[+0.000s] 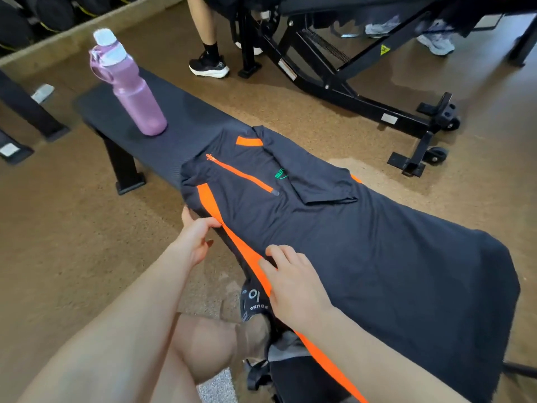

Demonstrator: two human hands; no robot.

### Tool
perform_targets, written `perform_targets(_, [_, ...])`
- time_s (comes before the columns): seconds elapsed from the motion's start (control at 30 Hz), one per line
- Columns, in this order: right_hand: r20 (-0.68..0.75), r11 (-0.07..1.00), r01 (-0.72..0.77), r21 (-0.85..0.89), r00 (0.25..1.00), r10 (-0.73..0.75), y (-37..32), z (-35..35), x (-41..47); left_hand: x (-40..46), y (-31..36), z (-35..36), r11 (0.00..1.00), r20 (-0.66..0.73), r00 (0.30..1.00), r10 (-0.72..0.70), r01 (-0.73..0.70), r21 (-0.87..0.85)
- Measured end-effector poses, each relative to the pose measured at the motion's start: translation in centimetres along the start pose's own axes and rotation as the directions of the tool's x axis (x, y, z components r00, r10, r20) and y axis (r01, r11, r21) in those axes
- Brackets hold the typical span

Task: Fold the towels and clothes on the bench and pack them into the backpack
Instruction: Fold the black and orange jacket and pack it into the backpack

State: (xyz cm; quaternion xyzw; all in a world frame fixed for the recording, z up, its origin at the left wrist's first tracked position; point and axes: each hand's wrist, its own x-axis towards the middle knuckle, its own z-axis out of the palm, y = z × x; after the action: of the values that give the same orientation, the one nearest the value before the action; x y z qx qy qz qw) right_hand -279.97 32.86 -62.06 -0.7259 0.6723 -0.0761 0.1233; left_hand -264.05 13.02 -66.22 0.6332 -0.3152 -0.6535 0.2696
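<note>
The left hand's grip [200, 234] pinches the near side edge of a dark navy zip-neck sports shirt with orange side stripes [334, 237], while the right hand [290, 280] lies on the cloth with fingers relaxed, pressing beside the stripe. The shirt lies spread along the long black padded surface [180, 112], its far sleeve already turned in across the chest; the near side is yet to be folded. No backpack can be clearly made out, so packing appears not begun. A tall pink plastic water bottle [130, 88] stands at the far end.
</note>
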Motion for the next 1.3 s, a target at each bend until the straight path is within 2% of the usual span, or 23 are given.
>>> perform_targets(0.13, [-0.003,1.0,-0.01,0.008,1.0,0.01,0.2,0.2,0.1,1.5,1.1,-1.4,0.997,0.018,1.0,0.005,-0.006,0.072])
perform_targets(0.23, [0.014,1.0,-0.029,0.002,0.999,0.029,0.1,0.0,0.4,1.5,1.5,-2.5,0.976,0.06,0.998,0.001,-0.014,0.216])
perform_targets(0.37, [0.02,0.998,-0.065,-0.016,0.998,0.066,-0.2,0.0,0.7,0.9,1.8,-4.1,0.899,0.186,0.982,0.036,-0.113,0.424])
perform_targets(0.5, [0.024,0.995,-0.096,-0.034,0.995,0.097,-0.7,0.0,0.9,-0.7,1.4,-6.8,0.749,0.346,0.923,-0.169,-0.108,0.654])
perform_targets(0.63, [0.013,0.991,-0.117,-0.062,0.993,0.118,-1.0,0.0,1.3,-2.6,0.5,-8.7,0.636,0.35,0.858,-0.377,-0.036,0.771])
perform_targets(0.7, [0.007,0.99,-0.125,-0.07,0.992,0.126,-1.3,-0.2,1.5,-3.4,0.5,-9.3,0.641,0.364,0.834,-0.415,-0.017,0.767])
perform_targets(0.87, [0.016,0.981,-0.174,-0.084,0.984,0.176,-4.0,-0.3,1.3,-5.6,1.7,-9.1,0.806,0.454,0.798,-0.397,0.066,0.588])
perform_targets(0.97, [-0.005,0.993,-0.118,0.021,0.993,0.118,-6.5,0.2,0.0,-7.0,2.4,-8.5,0.809,0.434,0.809,-0.396,0.084,0.581])
perform_targets(1.07, [0.064,0.977,-0.066,0.202,0.997,0.054,-8.9,1.4,-1.8,-8.2,3.1,-7.9,0.838,0.426,0.834,-0.351,0.077,0.54])
perform_targets(1.13, [0.073,0.973,-0.054,0.224,0.997,0.039,-10.1,2.5,-2.8,-9.1,3.1,-7.4,0.875,0.422,0.849,-0.318,0.091,0.475])
perform_targets(1.2, [0.044,0.972,-0.082,0.22,0.996,0.074,-10.8,3.3,-3.3,-9.8,2.8,-6.9,0.912,0.411,0.859,-0.305,0.139,0.387])
perform_targets(1.3, [-0.008,0.929,-0.2,0.312,0.977,0.214,-11.4,3.7,-3.4,-10.7,2.2,-6.2,0.94,0.443,0.842,-0.309,0.198,0.279])
